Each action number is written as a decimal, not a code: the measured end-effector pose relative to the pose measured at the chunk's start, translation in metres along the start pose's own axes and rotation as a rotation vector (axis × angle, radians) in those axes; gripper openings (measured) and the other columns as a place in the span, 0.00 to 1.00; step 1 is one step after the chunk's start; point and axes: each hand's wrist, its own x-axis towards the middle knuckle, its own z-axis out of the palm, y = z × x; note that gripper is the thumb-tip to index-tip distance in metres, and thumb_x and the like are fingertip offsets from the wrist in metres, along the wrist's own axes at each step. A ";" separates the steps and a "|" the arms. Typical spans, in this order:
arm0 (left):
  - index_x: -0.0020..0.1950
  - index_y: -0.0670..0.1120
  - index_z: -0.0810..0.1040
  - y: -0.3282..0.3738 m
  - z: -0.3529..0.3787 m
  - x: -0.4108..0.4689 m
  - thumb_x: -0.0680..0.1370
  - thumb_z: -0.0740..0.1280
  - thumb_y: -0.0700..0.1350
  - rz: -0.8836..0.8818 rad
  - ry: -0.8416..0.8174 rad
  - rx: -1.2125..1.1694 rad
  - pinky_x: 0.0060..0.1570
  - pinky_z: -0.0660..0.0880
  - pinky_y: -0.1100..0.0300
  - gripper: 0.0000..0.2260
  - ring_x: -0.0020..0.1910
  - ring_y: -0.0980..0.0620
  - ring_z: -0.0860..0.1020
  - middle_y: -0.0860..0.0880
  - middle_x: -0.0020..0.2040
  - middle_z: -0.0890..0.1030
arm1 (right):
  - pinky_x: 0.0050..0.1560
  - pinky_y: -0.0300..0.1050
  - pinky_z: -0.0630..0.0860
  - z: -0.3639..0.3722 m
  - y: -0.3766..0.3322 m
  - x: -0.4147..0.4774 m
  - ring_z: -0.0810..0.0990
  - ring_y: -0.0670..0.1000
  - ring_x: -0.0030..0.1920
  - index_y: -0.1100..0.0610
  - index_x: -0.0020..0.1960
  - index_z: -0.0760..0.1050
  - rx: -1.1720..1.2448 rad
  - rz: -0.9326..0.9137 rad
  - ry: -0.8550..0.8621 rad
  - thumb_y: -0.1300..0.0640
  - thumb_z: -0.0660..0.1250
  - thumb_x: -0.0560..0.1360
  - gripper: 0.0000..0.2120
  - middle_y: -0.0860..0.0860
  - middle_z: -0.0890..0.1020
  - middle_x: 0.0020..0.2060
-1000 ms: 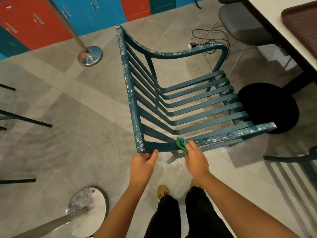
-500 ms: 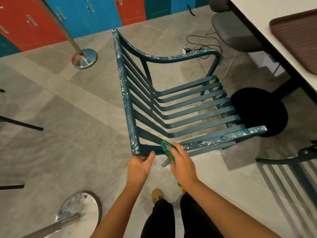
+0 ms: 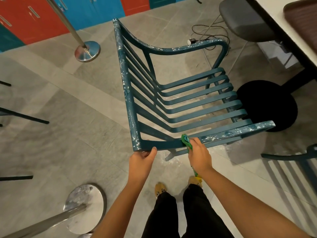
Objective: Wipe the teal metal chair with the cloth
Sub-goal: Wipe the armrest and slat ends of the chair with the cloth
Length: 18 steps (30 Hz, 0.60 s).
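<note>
Looking down at my own two hands. Nearest to me, below both, are my two legs in black trousers (image 3: pixel 171 213) and two tan shoes (image 3: pixel 160 188) on a grey tiled floor (image 3: pixel 68 134).

My left hand (image 3: pixel 142 160) grips the near corner of one teal metal chair (image 3: pixel 127 93), thumb on top of the rail and fingers curled beneath it. Just right of it, my right hand (image 3: pixel 199 155) has its fingers curled round one green cloth (image 3: pixel 186 140), pressing it against the chair's near arm rail. A tail of the cloth hangs under my wrist. Right of the cloth, the rail is speckled white.

Beyond my hands, the chair's slatted seat and back stretch away. The slats overlap too much for a sure count.

Left of my left hand and nearer me is one shiny round post base (image 3: pixel 84 206). A second one (image 3: pixel 87 51) stands far beyond it. Right of my right hand is part of a second teal chair (image 3: pixel 291 157).

Farther right are one black round base (image 3: pixel 267 105), one grey seat (image 3: pixel 245 18), and one white table (image 3: pixel 274 16) carrying one brown tray (image 3: pixel 303 14). Farthest off, red and blue lockers (image 3: pixel 42 18) line the wall.
</note>
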 end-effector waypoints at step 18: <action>0.33 0.50 0.72 0.005 0.003 -0.004 0.76 0.66 0.47 -0.002 0.051 -0.034 0.34 0.70 0.66 0.11 0.32 0.54 0.73 0.51 0.32 0.76 | 0.54 0.44 0.75 -0.005 0.014 0.005 0.70 0.54 0.61 0.53 0.72 0.60 -0.162 -0.090 -0.075 0.63 0.61 0.77 0.25 0.51 0.67 0.67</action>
